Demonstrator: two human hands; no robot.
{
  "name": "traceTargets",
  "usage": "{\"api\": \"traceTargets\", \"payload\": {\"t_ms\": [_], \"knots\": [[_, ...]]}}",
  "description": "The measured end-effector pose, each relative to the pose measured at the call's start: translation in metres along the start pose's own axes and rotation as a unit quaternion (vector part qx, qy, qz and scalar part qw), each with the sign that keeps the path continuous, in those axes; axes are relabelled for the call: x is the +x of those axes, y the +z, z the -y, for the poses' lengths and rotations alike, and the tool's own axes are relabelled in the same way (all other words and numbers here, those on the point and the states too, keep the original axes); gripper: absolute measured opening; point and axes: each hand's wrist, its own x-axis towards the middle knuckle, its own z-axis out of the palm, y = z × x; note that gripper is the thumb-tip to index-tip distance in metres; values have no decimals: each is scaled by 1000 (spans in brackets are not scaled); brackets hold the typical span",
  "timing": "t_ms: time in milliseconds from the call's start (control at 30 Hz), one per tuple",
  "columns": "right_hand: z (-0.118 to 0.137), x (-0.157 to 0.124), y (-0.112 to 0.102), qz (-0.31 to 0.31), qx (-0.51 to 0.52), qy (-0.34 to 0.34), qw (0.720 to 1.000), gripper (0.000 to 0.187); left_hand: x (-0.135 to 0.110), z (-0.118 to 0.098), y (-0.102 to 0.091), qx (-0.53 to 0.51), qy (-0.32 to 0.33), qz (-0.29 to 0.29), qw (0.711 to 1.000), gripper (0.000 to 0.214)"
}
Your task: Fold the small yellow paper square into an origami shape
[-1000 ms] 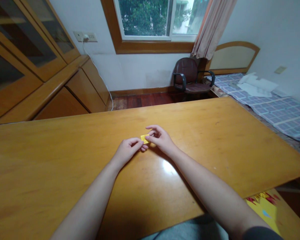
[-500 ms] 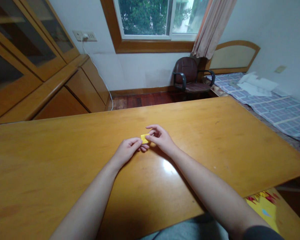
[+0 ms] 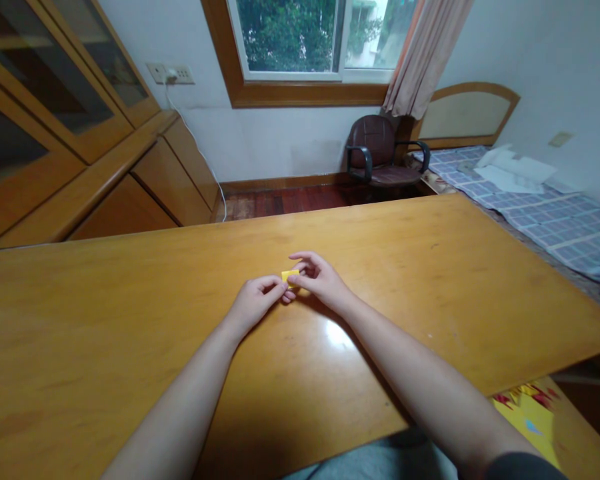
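Below the bench's (image 3: 105, 320) near edge, toward its right corner, yellow sheets (image 3: 523, 419) with red scraps lie on a lower surface. Between the near and far edges, the left hand (image 3: 256, 301) pinches the left side of a small yellow piece (image 3: 289, 274), thumb on top. The right hand (image 3: 324, 280) grips its right side between thumb and curled fingers, index finger lifted clear. Beyond the right edge is a bed (image 3: 545, 207); past the far edge, a dark red armchair (image 3: 373, 150), then a window (image 3: 290, 37).
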Motion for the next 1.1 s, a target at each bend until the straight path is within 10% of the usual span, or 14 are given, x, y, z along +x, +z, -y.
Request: {"api": "traceTargets", "payload": {"t_ms": [1100], "knots": [[2, 0, -1, -1, -11, 0, 1000, 39, -1, -4, 0, 5, -17, -11, 1000, 34]]}}
